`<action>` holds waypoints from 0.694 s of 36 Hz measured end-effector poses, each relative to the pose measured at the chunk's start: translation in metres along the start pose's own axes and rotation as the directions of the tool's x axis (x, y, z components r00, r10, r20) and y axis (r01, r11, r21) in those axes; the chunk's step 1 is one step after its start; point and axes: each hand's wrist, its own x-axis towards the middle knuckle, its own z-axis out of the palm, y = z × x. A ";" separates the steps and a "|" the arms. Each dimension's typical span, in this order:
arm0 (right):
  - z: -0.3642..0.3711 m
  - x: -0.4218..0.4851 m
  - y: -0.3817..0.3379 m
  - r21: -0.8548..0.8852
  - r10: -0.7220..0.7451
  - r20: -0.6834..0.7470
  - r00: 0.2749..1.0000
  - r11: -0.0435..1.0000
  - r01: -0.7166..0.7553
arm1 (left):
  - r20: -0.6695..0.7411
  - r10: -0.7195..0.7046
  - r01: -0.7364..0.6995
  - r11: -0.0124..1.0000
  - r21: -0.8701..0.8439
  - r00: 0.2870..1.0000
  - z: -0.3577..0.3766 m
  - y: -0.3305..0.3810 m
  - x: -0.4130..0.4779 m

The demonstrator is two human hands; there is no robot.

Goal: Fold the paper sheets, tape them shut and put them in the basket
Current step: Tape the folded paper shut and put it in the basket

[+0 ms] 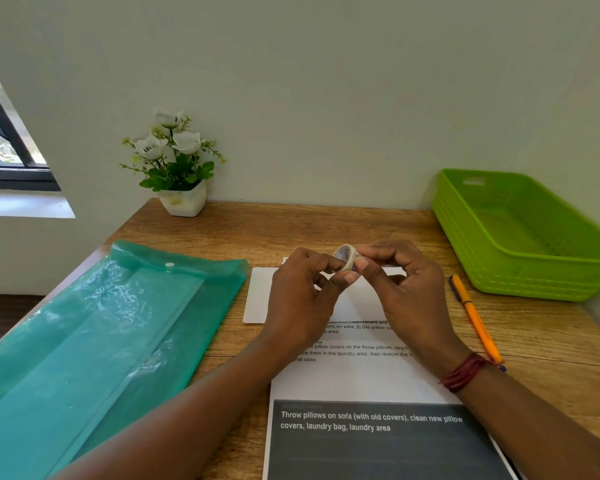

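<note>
At the far left a dark-framed window (4, 133) cuts into the pale wall. Below it, a translucent teal plastic folder (94, 334) lies slantwise over the left part of the wooden worktop (326, 223), its snap-button flap toward the wall. Behind the folder, against the wall, stands a small white pot (184, 199) of white flowers. Near the middle, a white paper (257, 296) lies flat across the far end of a printed sheet (354, 379); whether it is a separate piece or that sheet's folded-over top cannot be told. The printed sheet runs toward the near edge, with lines of text and a dark block carrying white lettering. Above these papers both hands are raised close together. The left hand (298, 299) has its fingers (329, 263) curled, pinching the near side of a small tape roll (345, 256). The right hand (406, 289) meets it from the other side, thumb and forefinger closed on the roll's rim. The roll is held off the worktop, tilted, between the two hands. A red thread band (463, 372) circles the right wrist. Just right of the papers lies an orange pen (475, 320), pointing away from the person. At the far right a green plastic basket (520, 282) sits on the worktop against the wall, well apart from the papers.
</note>
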 end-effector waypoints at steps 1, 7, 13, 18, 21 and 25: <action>0.000 0.000 0.000 -0.002 -0.004 -0.001 1.000 1.000 0.004 | 0.010 0.001 -0.001 1.000 0.004 1.000 0.000 0.000 0.000; 0.000 0.000 0.000 0.015 -0.031 -0.005 0.999 0.999 0.031 | 0.058 0.045 -0.045 0.999 0.005 0.997 0.000 -0.003 0.001; 0.003 -0.002 0.003 0.052 -0.018 0.010 1.000 0.998 0.018 | 0.045 0.103 -0.104 0.995 0.007 0.994 0.001 -0.004 0.000; 0.003 -0.003 0.001 0.064 -0.033 0.002 0.999 0.997 0.032 | 0.019 0.112 -0.112 0.993 0.046 0.994 0.002 -0.003 0.001; 0.004 -0.003 0.000 0.078 -0.011 0.001 1.000 0.997 0.011 | 0.024 0.096 -0.097 0.994 0.052 0.995 0.002 -0.003 0.001; 0.004 -0.003 -0.001 0.098 0.000 0.013 1.000 0.995 -0.002 | 0.029 0.074 -0.075 0.996 0.050 0.997 0.001 -0.003 0.002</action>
